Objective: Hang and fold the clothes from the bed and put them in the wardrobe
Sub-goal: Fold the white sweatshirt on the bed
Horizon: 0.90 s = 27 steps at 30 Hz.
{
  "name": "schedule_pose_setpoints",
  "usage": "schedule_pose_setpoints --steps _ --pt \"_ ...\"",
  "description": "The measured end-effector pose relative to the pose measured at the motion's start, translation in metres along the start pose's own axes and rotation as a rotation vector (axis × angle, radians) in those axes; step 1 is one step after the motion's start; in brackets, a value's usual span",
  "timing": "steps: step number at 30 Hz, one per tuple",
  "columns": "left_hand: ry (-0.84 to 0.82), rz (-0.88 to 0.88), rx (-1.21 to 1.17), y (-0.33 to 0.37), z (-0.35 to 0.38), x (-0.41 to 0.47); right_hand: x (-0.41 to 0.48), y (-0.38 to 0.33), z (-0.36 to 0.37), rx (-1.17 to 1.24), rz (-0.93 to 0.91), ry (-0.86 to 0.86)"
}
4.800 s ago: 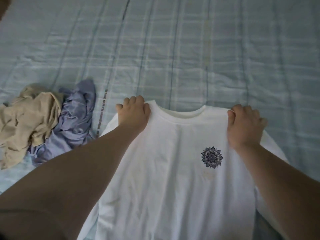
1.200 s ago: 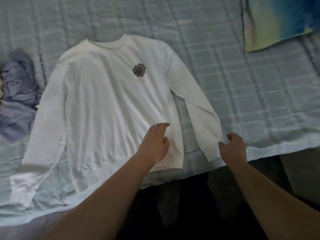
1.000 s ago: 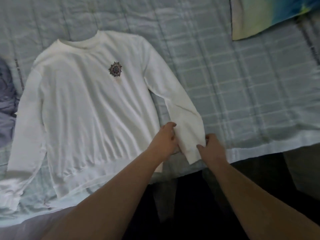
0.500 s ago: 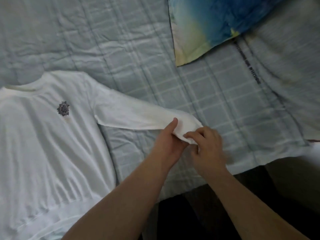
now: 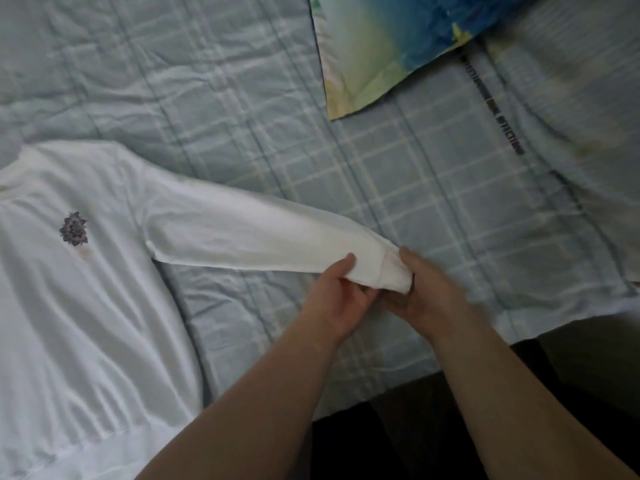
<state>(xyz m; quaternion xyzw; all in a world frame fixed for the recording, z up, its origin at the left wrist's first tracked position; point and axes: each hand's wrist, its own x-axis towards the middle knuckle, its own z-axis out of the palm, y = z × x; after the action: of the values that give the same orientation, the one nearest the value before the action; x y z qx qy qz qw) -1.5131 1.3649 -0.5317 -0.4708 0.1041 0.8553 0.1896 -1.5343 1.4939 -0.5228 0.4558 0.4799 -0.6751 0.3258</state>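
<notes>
A white long-sleeved sweatshirt point(image 5: 86, 289) with a small dark flower emblem lies face up on the bed, its body at the left. One sleeve point(image 5: 249, 237) stretches out to the right across the bedspread. My left hand point(image 5: 336, 292) grips that sleeve just before the cuff, thumb on top. My right hand point(image 5: 422, 289) holds the cuff end from the right side. The two hands sit close together near the bed's front edge.
The bed is covered by a pale blue checked bedspread point(image 5: 398, 161). A blue, green and yellow pillow point(image 5: 398, 39) lies at the top right. The bed's front edge point(image 5: 485, 348) runs past my forearms, with dark floor below it.
The sleeve lay slanting down beside the body; both hands took its cuff and drew it out sideways to the right. My view has shifted right, so the purple and beige clothes are out of sight.
</notes>
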Motion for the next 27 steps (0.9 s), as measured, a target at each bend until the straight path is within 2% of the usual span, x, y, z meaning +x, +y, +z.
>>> schedule_pose_setpoints --steps 3,5,7,8,9,12,13,14,16,19,23,27 --pt "0.107 -0.004 0.23 0.005 0.004 -0.005 0.007 -0.005 0.005 -0.157 -0.347 0.216" --pt "0.192 -0.045 0.628 0.015 0.008 -0.023 0.002 -0.013 0.008 -0.389 -0.546 0.327" --pt "0.267 0.008 1.082 0.031 0.01 -0.038 -0.001 -0.02 0.009 -0.57 -0.641 0.388" --pt "0.297 0.146 1.267 0.04 0.009 -0.041 0.0 -0.023 0.008 -0.609 -0.68 0.403" --pt "0.318 0.357 1.435 0.049 0.009 -0.042 0.001 -0.024 0.008 -0.637 -0.716 0.415" --pt "0.303 1.079 1.906 0.068 0.009 -0.032 0.01 -0.029 0.01 -0.654 -0.8 0.462" --pt "0.256 1.192 2.028 0.072 0.005 -0.021 0.013 -0.029 0.011 -0.655 -0.825 0.481" --pt "0.234 1.229 2.143 0.074 0.002 -0.01 0.017 -0.03 0.01 -0.652 -0.846 0.504" --pt "0.253 1.112 2.358 0.072 -0.005 0.016 0.027 -0.031 0.007 -0.645 -0.867 0.555" --pt "0.257 0.959 2.506 0.061 -0.014 0.052 0.05 -0.028 -0.006 -0.695 -0.779 0.595" --pt "0.308 0.967 2.574 0.052 -0.024 0.071 0.069 -0.027 -0.016 -0.77 -0.664 0.587" --pt "0.248 0.939 2.535 0.058 -0.015 0.063 0.052 -0.033 0.0 -0.617 -0.701 0.51"
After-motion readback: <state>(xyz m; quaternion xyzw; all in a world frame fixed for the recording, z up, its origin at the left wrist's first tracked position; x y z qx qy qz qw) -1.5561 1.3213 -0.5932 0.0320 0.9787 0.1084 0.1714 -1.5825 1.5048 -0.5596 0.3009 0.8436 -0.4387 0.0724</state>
